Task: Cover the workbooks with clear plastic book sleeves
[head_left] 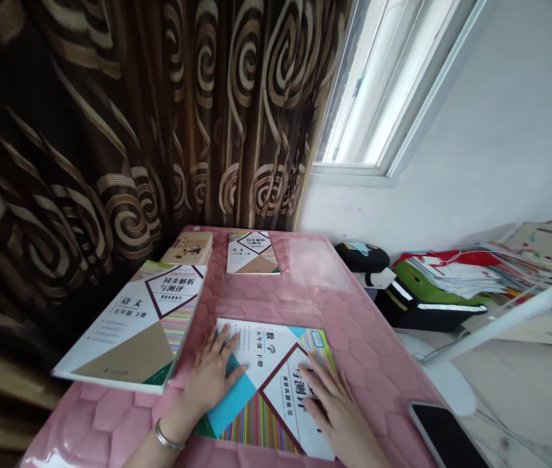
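Observation:
A math workbook point(256, 383) with a white, blue and striped cover lies flat and sideways on the pink padded tabletop point(266, 296). My left hand point(214, 374), with a silver bangle at the wrist, rests on the book's left edge, fingers spread. On the right part of the same cover lies my right hand point(331, 403), its fingers stretched out and apart. Both palms face down, and neither hand grips anything. Left of the workbook is a larger-looking language workbook point(129, 331) with a white and brown cover, apparently on top of others.
At the back are a smaller-looking workbook point(253, 253) and a brown box-like item point(188, 248). A phone point(444, 435) lies at the right edge. Beyond it stand a white lamp point(451, 383), a dark pouch point(363, 257) and a green-and-black bag point(422, 299) under papers. A patterned curtain point(207, 117) hangs behind.

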The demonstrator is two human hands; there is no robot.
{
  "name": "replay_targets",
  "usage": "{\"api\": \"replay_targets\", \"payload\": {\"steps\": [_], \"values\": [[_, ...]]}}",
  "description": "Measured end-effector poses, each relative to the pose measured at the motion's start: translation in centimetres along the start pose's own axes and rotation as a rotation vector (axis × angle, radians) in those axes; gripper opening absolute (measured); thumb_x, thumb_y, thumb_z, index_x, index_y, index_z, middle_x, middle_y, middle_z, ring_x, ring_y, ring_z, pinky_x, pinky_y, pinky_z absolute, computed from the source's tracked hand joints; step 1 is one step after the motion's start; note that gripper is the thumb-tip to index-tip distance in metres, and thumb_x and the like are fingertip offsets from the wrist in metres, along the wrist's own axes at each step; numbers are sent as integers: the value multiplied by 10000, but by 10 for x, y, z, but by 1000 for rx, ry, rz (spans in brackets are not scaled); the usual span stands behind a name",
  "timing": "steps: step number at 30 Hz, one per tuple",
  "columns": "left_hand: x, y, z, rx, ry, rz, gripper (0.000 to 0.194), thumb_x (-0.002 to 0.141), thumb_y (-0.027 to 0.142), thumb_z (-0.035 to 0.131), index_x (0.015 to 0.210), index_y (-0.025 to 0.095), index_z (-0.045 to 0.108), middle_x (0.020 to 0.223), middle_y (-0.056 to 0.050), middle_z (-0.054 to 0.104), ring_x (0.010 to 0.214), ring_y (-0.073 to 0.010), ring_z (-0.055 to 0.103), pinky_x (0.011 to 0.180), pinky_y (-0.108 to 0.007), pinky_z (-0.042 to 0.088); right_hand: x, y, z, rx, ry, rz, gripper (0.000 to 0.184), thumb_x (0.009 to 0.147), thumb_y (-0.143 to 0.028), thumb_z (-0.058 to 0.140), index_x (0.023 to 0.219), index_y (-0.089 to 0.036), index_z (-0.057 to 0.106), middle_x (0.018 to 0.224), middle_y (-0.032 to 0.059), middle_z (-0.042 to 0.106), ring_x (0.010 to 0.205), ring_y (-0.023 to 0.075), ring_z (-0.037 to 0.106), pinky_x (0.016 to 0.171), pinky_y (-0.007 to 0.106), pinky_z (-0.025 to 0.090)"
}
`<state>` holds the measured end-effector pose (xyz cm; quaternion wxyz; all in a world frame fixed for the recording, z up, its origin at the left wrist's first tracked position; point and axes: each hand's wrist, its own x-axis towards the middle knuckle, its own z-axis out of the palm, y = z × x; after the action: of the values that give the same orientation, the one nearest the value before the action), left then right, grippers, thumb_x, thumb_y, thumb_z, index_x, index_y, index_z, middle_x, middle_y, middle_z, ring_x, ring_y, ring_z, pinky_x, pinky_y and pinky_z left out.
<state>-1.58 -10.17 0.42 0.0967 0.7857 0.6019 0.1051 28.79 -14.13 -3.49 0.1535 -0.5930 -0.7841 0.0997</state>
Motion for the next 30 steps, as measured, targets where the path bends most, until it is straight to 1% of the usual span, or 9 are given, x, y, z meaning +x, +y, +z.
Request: {"api": "replay_targets", "payload": {"steps": [2, 4, 8, 12, 16, 23, 26, 28, 30], "values": [[-1, 0, 2, 10, 22, -8, 639, 918, 594, 409, 1479, 289, 366, 1592, -47, 264, 1448, -343, 237, 1109, -533, 350, 2, 7, 6, 23, 82, 66, 544, 973, -466, 361, 1484, -281, 371, 1598, 30, 234, 1474, 280, 159, 1160, 503, 303], [-1, 0, 4, 21, 48, 0, 635, 912, 592, 426, 1470, 290, 385, 1583, -51, 291, 1435, -350, 270, 1105, -529, 358, 4, 12, 12, 31, 105, 118, 574, 965, -476, 370, 1484, -230, 377, 1599, 63, 228, 1469, 279, 178, 1150, 476, 338], [0, -2, 5, 12, 76, 16, 624, 905, 577, 454, 1449, 273, 424, 1564, -66, 335, 1408, -342, 331, 1097, -506, 377, 6, 15, 14, 28, 55, 104, 556, 965, -482, 374, 1464, -240, 411, 1595, 48, 238, 1463, 257, 205, 1160, 453, 327], [1, -3, 1, -45, 43, -4, 624, 879, 534, 530, 1432, 256, 448, 1567, -66, 329, 1410, -326, 334, 1128, -485, 346, 9, 14, 10, 14, -1, 41, 530, 976, -446, 357, 1461, -242, 419, 1588, 38, 252, 1458, 246, 218, 1183, 447, 279], [1, -4, -2, -112, 30, -19, 640, 842, 495, 598, 1415, 241, 469, 1570, -84, 318, 1418, -311, 326, 1140, -474, 336, 11, 17, 11, -3, -18, 13, 513, 966, -401, 388, 1456, -254, 428, 1586, 30, 253, 1453, 244, 232, 1190, 449, 259], [1, 2, -7, -77, 28, -27, 618, 850, 485, 591, 1407, 240, 482, 1568, -77, 325, 1412, -333, 331, 1133, -510, 341, 11, 12, 7, -10, -28, 12, 542, 971, -444, 367, 1455, -208, 431, 1582, 51, 254, 1457, 244, 221, 1191, 455, 254], [-5, 12, -13, 7, 51, -53, 512, 876, 423, 565, 1360, 258, 539, 1555, -66, 350, 1425, -353, 296, 1133, -570, 309, 12, 5, -2, 9, -41, 40, 558, 975, -474, 351, 1460, -206, 422, 1581, 45, 258, 1458, 239, 222, 1186, 447, 274], [-15, 18, -18, 12, -10, 28, 434, 878, 339, 561, 1307, 280, 589, 1532, -46, 395, 1425, -322, 310, 1154, -555, 283, 11, -1, -10, 23, -40, 52, 551, 971, -469, 367, 1450, -205, 440, 1573, 52, 282, 1452, 243, 244, 1185, 454, 273], [-27, 21, -23, -50, -164, 168, 505, 823, 325, 630, 1325, 318, 571, 1535, -22, 389, 1424, -294, 320, 1168, -517, 284, 6, -8, -22, 42, -52, 42, 516, 953, -454, 421, 1409, -224, 500, 1548, 58, 343, 1438, 259, 285, 1193, 495, 235]]}}
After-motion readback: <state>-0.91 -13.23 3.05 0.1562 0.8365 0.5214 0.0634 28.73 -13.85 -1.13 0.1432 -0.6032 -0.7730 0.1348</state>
